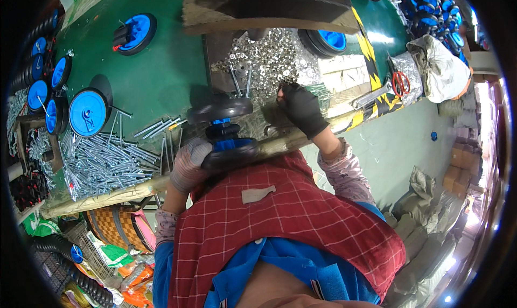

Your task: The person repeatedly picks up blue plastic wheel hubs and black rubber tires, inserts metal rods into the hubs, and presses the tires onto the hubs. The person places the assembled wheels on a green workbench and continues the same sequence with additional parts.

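Note:
My left hand (191, 163), in a pale knitted glove, grips the near wheel of a caster assembly at the bench's front edge. That assembly has two black-tyred wheels (221, 110) with a blue middle part between them. Two long bolts (241, 81) stand up just beyond it. My right hand (302, 110), in a black glove with bare fingertips, is at the near right side of a pile of small metal nuts (264, 57). Its fingers are curled together, and whatever they hold is too small or hidden to name.
A heap of long bolts (102, 165) covers the bench's left front. Blue-hubbed wheels (88, 113) lie on the left and far side. A dark wooden-based fixture (269, 12) overhangs the far middle. A wrench (371, 95) and red-handled scissors (400, 84) lie at right.

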A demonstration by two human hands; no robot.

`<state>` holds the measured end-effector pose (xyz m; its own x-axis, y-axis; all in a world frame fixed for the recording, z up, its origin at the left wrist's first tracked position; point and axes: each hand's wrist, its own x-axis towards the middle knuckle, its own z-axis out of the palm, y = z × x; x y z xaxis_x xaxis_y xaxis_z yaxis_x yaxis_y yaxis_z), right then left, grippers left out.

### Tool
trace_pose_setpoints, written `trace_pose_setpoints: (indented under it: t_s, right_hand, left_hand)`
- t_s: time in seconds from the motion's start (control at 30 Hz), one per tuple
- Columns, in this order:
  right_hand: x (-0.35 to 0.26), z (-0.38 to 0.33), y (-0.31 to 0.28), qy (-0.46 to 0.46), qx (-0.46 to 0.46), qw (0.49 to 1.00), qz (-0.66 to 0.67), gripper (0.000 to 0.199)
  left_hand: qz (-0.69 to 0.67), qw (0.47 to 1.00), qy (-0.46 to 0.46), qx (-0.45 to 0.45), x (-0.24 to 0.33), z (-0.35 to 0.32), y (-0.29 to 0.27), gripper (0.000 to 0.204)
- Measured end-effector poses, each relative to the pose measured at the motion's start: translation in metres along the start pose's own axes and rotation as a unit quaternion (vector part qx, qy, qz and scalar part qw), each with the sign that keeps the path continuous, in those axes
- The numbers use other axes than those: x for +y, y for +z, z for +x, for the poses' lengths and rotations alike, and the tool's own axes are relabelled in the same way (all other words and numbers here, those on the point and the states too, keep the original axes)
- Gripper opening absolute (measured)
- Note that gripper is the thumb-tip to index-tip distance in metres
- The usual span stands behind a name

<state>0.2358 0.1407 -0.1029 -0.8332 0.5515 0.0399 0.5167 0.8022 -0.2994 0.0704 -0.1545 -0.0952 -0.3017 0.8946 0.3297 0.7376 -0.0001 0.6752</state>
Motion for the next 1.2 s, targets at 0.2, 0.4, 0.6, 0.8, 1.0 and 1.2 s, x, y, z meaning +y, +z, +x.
trace_pose_setpoints:
  t_s: [0.2, 0.4, 0.6, 0.8, 1.0, 1.2]
  right_hand:
    - [0.007, 0.005, -0.007, -0.054, -0.015, 0.995, 0.085, 0.014]
    - [-0.008, 0.025, -0.014, -0.106, -0.014, 0.981, 0.163, 0.008]
    - [-0.053, 0.061, -0.017, -0.145, 0.128, 0.956, 0.22, 0.011]
    - [-0.051, 0.066, -0.013, -0.137, 0.114, 0.955, 0.239, 0.012]
    - [-0.044, 0.059, -0.008, -0.16, 0.115, 0.939, 0.281, 0.014]
    - [-0.046, 0.05, -0.009, -0.127, 0.086, 0.927, 0.341, 0.016]
  left_hand:
    - [-0.027, 0.999, -0.007, -0.039, 0.001, 0.006, -0.004, 0.043]
    - [-0.058, 0.998, 0.005, -0.02, 0.001, 0.006, -0.005, 0.036]
    - [-0.034, 0.999, 0.003, -0.028, 0.008, 0.011, -0.012, 0.034]
    - [-0.033, 0.999, -0.005, -0.026, 0.011, 0.011, -0.013, 0.034]
    - [-0.005, 0.997, -0.031, -0.066, 0.016, 0.014, -0.014, 0.037]
    - [-0.11, 0.986, -0.1, -0.074, 0.016, 0.03, -0.013, 0.049]
